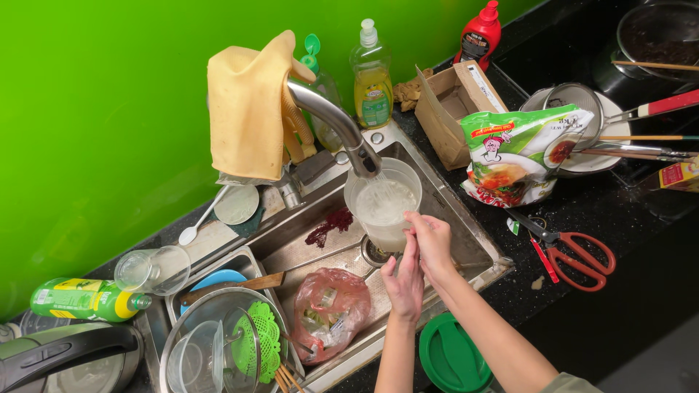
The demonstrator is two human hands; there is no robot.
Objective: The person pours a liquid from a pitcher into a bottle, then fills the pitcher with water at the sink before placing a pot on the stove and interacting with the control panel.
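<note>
So both hands are on a clear plastic tub sitting in the sink, middle of the frame, right under the faucet. The right hand pinches the tub's near rim with its fingertips, and the left hand has its fingers flat against the side below it. Water is pouring in and the tub looks pretty full and cloudy already.

My guess at what could go sideways: the tub overflows, or a wet rim slips out of that light pinch and the whole thing tips into the basin.

Other containers: a pink plastic bag of scraps lies in the sink at lower center, a metal bowl at lower left holds a glass lid and a green strainer, and an open cardboard box sits on the black table at upper right, looking empty. A green lid sits by the arms.
</note>
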